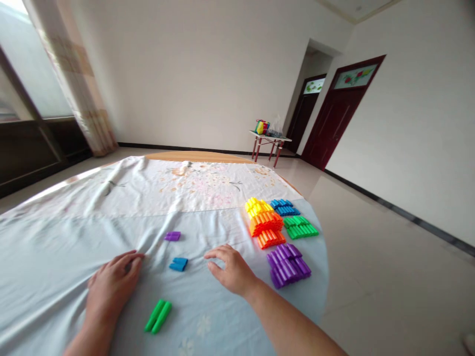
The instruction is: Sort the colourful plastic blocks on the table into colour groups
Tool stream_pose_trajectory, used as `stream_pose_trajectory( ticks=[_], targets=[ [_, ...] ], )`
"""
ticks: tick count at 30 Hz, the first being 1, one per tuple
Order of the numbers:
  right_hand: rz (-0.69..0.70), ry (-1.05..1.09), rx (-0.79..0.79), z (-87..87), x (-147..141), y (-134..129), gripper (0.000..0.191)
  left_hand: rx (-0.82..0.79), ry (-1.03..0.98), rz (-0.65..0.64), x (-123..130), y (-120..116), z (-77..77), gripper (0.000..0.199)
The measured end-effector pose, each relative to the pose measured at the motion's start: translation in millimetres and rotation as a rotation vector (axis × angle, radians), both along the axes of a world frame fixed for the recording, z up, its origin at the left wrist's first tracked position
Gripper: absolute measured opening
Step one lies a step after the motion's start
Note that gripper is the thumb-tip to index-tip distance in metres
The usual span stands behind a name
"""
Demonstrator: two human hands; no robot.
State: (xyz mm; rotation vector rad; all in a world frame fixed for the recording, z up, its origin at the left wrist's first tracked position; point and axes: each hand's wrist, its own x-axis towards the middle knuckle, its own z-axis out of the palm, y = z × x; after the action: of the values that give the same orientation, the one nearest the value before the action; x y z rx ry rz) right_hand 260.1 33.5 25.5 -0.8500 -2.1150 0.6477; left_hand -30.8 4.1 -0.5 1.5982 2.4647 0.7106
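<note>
- Here, you are resting your left hand (pixel 116 276) on the pale-blue tablecloth (pixel 224 321), fingers together, apparently for support.
- Your right hand (pixel 232 271) is gripping nothing, thumb and fingertips parted near the blue tube pair (pixel 179 264).
- The purple tube pair (pixel 172 236) and green tube pair (pixel 162 317) are lying within reach.
- Rightward, the purple stack (pixel 287 266), orange stack (pixel 266 222), yellow stack (pixel 256 206), green stack (pixel 300 227) and blue stack (pixel 285 207) are standing separately, presumably sorted by colour.

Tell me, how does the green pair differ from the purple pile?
The green pair has just two pieces; the purple pile has many. The green pair lies in one layer, while the purple pile is stacked. The green pair lies between the forearms; the purple pile sits right of the right hand. Both rest on the cloth, and neither is held.
</note>
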Motion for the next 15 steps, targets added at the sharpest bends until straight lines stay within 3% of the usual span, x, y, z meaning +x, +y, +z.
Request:
stream_pose_trajectory(
  ticks=[4,15],
  targets=[
    [0.032,-0.021,-0.032,-10.3,-7.9,1.2,0.019,0.01,-0.006,0.021,9.8,-2.9,8.2,0.04],
    [0.071,-0.122,0.009,-5.5,-59.3,6.8,0.03,0.039,-0.017,0.019,8.8,-4.5,4.9,0.038]
  ],
)
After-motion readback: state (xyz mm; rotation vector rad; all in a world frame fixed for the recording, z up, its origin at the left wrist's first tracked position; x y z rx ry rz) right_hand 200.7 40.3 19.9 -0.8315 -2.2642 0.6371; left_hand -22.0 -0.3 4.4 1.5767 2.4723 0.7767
